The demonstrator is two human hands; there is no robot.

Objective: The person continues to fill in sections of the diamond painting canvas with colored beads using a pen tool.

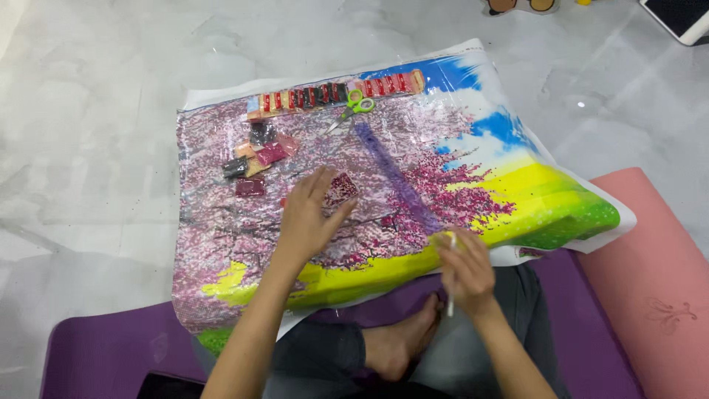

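A person is sitting cross-legged on a purple mat, looking down at a large bead picture canvas that is lying across the lap and spilling onto the grey marble floor. The canvas is showing pink blossom trees, a band of yellow and green ground, and blue sky at the far right corner. The left hand is resting flat on the pink part of the canvas, its fingers spreading wide and holding nothing, with the fingertips touching or just beside a small tray of dark red beads. The right hand is hovering at the near edge of the canvas, its fingers curling narrowly around a thin white pen that is standing nearly upright, its tip pointing down toward the lap. A long purple ruler is lying diagonally on the canvas between the two hands. Farther up, green-handled scissors are lying just beside a strip of small bead packets along the far edge, and several loose bead bags in dark, pink and red are sitting in a cluster to the left of the tray. A pink mat is lying to the right, touching the purple one, and a bare foot is showing under the near edge of the canvas.
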